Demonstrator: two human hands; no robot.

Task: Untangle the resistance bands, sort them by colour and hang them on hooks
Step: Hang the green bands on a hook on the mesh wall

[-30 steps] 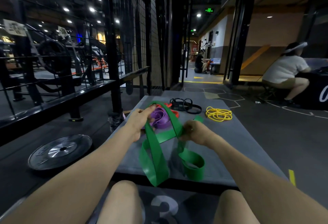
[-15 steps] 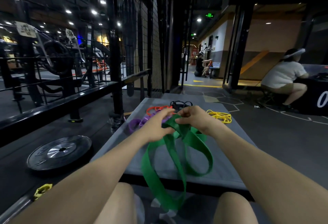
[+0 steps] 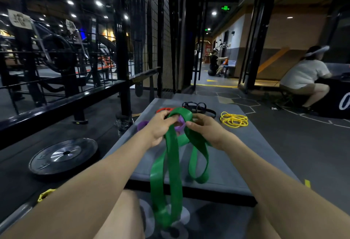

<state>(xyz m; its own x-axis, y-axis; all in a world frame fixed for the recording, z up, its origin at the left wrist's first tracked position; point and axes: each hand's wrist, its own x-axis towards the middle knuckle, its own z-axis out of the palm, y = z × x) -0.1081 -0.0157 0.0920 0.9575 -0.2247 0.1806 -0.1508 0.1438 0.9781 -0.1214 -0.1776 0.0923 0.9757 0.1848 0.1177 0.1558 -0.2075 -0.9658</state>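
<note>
A wide green resistance band (image 3: 171,165) hangs in long loops from both my hands above the grey mat (image 3: 225,174). My left hand (image 3: 161,128) grips its upper loop on the left, and my right hand (image 3: 205,130) pinches the same loop on the right. A purple band (image 3: 179,125) shows between my hands, caught inside the green loop; another purple part (image 3: 142,124) lies left of my left hand. On the mat behind lie a red band (image 3: 164,109), a black band (image 3: 198,106) and a yellow band (image 3: 234,119), each in its own heap.
A black weight plate (image 3: 63,156) lies flat on the floor to the left, with a black rail and wire cage (image 3: 121,53) beyond it. A small yellow collar (image 3: 45,194) sits near my left arm. A person in white (image 3: 305,77) crouches at the far right.
My hands have moved apart a little, opening the green band's top loop so the purple band shows inside. The green loops hang lower, down past the mat's front edge.
</note>
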